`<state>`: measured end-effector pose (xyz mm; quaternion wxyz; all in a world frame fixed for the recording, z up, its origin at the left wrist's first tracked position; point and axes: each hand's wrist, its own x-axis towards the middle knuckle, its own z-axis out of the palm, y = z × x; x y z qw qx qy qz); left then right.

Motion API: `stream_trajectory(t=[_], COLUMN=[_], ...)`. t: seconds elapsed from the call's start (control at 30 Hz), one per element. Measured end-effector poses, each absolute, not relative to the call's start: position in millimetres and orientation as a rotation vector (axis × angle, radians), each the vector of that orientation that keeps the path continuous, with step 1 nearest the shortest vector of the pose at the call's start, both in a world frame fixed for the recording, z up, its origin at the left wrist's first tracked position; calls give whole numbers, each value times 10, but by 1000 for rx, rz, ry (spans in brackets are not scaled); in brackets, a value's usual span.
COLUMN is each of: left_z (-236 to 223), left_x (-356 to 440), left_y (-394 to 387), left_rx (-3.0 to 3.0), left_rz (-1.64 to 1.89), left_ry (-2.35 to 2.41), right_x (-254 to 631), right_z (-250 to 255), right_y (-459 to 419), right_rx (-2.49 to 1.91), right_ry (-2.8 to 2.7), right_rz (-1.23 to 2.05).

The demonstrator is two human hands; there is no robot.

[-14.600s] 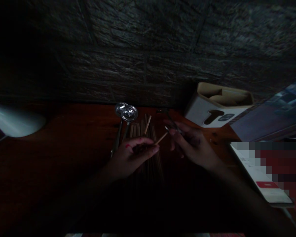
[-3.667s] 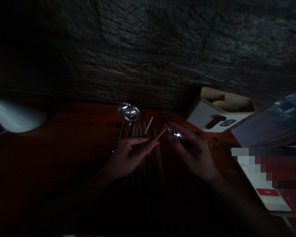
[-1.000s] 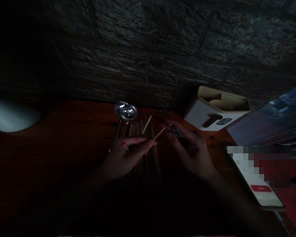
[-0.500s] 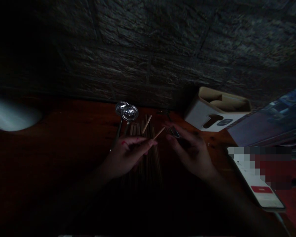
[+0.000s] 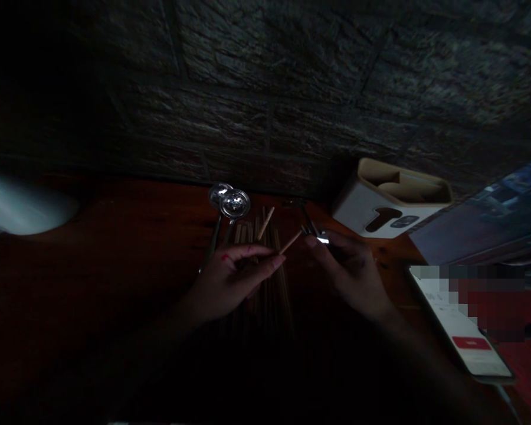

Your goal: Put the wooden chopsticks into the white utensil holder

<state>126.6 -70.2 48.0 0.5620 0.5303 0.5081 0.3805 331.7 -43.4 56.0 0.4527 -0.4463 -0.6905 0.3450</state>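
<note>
My left hand [image 5: 236,277] is closed, with a thin wooden chopstick [image 5: 291,242] pinched between thumb and forefinger, its tip slanting up to the right. Another chopstick end [image 5: 266,222] rises behind the fingers; whether the hand holds it too, I cannot tell. More chopsticks [image 5: 279,289] lie side by side on the table beneath. My right hand [image 5: 347,262] pinches a shiny metal utensil [image 5: 323,240], perhaps a fork, close to the chopstick's tip; darkness hides most of its shape. Two slotted metal ladles [image 5: 235,203] rest with overlapping heads beyond my left hand.
A white and tan utensil holder [image 5: 392,203] with compartments stands against the stone-patterned wall [image 5: 230,112] at the right. A lit phone [image 5: 464,330] lies near the right table edge. One white rounded object [image 5: 26,206] is at far left. The wooden table [image 5: 128,230] is dimly lit.
My right hand's fingers have closed on the metal utensil, which now shows a bright glint. My left hand keeps its chopstick, nearly unmoved. The view has shifted slightly.
</note>
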Motion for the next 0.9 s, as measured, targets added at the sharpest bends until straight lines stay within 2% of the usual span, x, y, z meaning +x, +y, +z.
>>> stream_trajectory(t=[0.23,0.73,0.9], left_z=[496,500,495], left_x=[1266,1292,1294], left_y=[-707,-711,-705], left_rx=[1251,1310,1300], left_rz=[907,927,900], left_ry=[1194,1231,1193], right_x=[3309,3357,3320], right_z=[517,538,579], right_y=[-478,-405,-487], right_rx=[-959,-1075,-1031], right_ry=[-1875,-1752,-1831], right_rz=[874,798,884])
